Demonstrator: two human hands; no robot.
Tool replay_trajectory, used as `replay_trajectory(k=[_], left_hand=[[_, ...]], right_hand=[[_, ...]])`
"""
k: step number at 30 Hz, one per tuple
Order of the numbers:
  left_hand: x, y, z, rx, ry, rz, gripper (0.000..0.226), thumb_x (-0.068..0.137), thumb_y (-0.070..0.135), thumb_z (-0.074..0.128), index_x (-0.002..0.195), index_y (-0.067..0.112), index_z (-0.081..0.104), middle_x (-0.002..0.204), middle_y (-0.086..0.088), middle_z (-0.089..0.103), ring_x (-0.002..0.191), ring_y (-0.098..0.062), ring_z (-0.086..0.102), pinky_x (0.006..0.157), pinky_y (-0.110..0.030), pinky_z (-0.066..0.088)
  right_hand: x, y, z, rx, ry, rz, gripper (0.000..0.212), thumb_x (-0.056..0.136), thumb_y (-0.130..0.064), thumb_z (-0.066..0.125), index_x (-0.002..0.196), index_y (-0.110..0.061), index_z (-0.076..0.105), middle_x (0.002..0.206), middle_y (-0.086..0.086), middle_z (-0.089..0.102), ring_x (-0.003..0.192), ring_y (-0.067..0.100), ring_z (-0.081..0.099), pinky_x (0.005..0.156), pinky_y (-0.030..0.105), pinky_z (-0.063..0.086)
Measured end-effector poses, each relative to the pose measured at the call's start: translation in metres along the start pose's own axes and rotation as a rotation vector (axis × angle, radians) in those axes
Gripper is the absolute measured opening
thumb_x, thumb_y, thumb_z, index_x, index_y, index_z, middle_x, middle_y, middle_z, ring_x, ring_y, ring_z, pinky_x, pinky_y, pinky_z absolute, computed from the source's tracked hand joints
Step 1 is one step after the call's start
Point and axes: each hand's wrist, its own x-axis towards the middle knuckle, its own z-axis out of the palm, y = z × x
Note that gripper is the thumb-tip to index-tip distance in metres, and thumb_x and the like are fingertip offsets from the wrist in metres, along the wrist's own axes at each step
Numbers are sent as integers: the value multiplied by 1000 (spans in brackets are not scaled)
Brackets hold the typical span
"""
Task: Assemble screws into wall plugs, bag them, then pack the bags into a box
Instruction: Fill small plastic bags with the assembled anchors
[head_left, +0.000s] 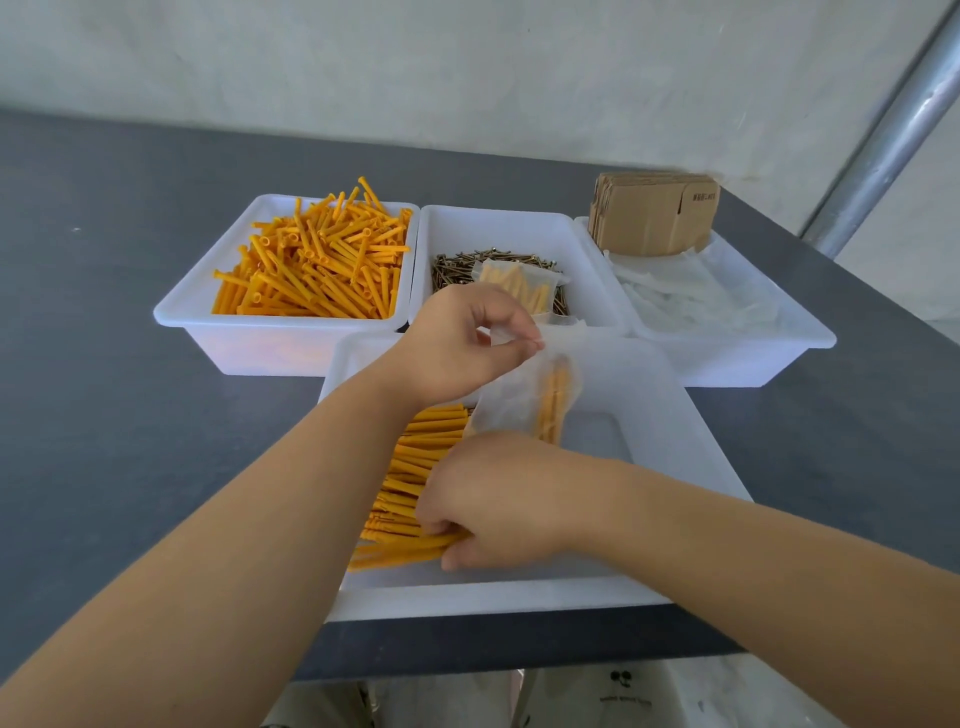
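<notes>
The near tray (675, 441) sits at the front of the grey desk (104, 312), and everything centres on it. Above its far edge the left hand (457, 348) pinches the top of a clear bag (524, 400) holding a few orange plugs. Inside the tray, at its left side, the right hand (498, 504) curls round a bunch of assembled plugs (410, 467) from the heap there. Behind the tray stand three more trays: loose plugs (317, 265) far left, screws (457, 270) with a filled bag (519, 286) directly behind, empty bags (691, 296) and flat boxes (654, 213) far right.
</notes>
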Motion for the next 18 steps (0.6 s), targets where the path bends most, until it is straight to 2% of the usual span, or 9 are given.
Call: replay_trajectory(k=[4,8,10,13,16,18], left_hand=[[0,-2,-1,-18,0,3,5,85,7,74,86,12,75,89,-2,69,87,-17,64,64,-26,43],[1,-3,-1,-24,-8,13,10,85,6,74,85,15,75,89,-3,69,87,-19,65,64,-29,44],[1,-3,-2,-23,-5,16,9,85,6,74,85,15,75,89,-4,70,88,-20,65,64,-33,46],[1,-2,-2,-17,-5,12,4,84,6,74,86,9,76,90,-7,70,88,-23,65,66,-38,48],[0,-1,-3,-26,-7,9,3,84,7,75,87,6,75,91,-9,69,88,-23,65,68,-43,51],[0,-1,-4,-32,-12,22,3,83,8,74,85,9,74,90,-9,69,88,-25,65,70,-49,53]], right_hand=[[-8,10,-20,131,-25,77,29,94,-30,63,76,-9,55,58,-1,42,54,12,38,51,31,28],[-8,16,-27,335,-195,127,19,97,-25,60,91,-8,66,66,0,68,65,12,65,57,23,39],[-7,17,-29,345,-261,129,18,98,-25,59,97,-11,71,72,0,70,70,13,66,60,21,41],[-9,21,-37,272,-303,121,20,98,-23,58,107,-14,73,79,-4,65,70,10,56,61,20,42],[-21,33,-54,277,-365,189,24,97,-18,57,115,-18,72,80,-4,70,76,12,65,68,25,52],[-36,49,-69,333,-314,278,25,94,-15,61,115,-24,73,69,-11,67,65,4,64,58,18,49]])
